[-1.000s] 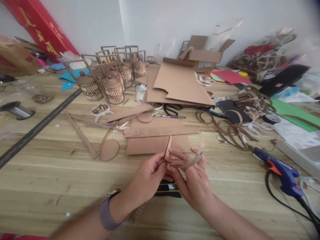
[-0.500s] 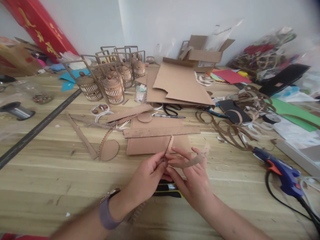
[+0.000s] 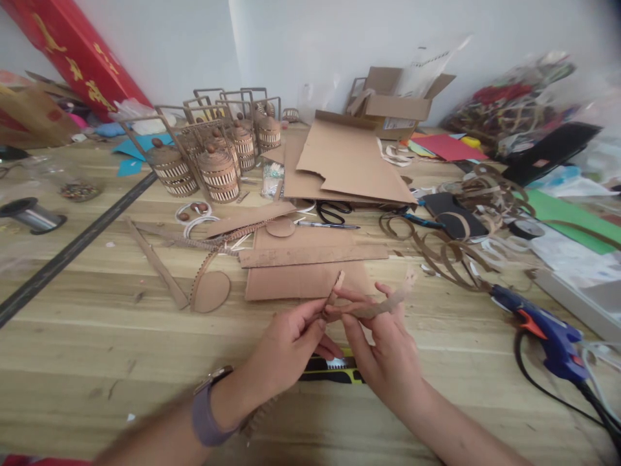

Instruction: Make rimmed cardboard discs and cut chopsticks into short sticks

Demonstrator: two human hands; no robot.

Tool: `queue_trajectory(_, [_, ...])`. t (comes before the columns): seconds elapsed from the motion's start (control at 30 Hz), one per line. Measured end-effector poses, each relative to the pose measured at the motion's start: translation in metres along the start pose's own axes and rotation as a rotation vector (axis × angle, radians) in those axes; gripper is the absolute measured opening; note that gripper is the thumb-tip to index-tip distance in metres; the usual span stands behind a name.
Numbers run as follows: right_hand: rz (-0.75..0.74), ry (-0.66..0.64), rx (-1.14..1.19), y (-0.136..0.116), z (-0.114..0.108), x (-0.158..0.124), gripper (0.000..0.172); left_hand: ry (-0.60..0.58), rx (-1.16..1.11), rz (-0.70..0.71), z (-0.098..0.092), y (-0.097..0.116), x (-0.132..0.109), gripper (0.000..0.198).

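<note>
Between my two hands is a thin strip of brown cardboard (image 3: 373,310). My left hand (image 3: 291,336) pinches it between thumb and fingers, and one short end sticks up above the fingertips. My right hand (image 3: 388,346) grips the same strip with thumb and index finger, its long tail trailing off to the right over the fingers. Below the hands lies a black and yellow cutter knife (image 3: 334,372), partly covered by them. Just beyond the fingertips rest a flat cardboard sheet (image 3: 291,283) and a long cardboard strip (image 3: 310,256).
A blue glue gun (image 3: 543,336) with a cable lies at the right, near curled paper strips (image 3: 451,252). Several lidded woven baskets (image 3: 218,175) stand at the back left. Cardboard discs (image 3: 212,291), scissors (image 3: 334,212) and a pen (image 3: 330,226) lie ahead.
My right hand has moved slightly right, its thumb and index finger now pinching the strip a little farther from my left hand. The left hand has barely moved.
</note>
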State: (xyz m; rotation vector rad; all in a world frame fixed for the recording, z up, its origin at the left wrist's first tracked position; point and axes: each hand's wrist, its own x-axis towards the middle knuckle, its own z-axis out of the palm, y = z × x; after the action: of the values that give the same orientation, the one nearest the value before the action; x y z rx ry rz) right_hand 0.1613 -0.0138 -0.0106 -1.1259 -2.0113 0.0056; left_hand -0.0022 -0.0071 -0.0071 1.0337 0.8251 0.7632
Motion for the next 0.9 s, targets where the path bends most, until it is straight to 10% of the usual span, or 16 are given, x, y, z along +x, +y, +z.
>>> queue_trajectory(0.9, [-0.028, 0.016, -0.008, -0.0003, -0.0011, -0.0002, 0.019, 0.009, -0.037, 0.021, -0.0011, 0.0009, -0.0001, 0.050])
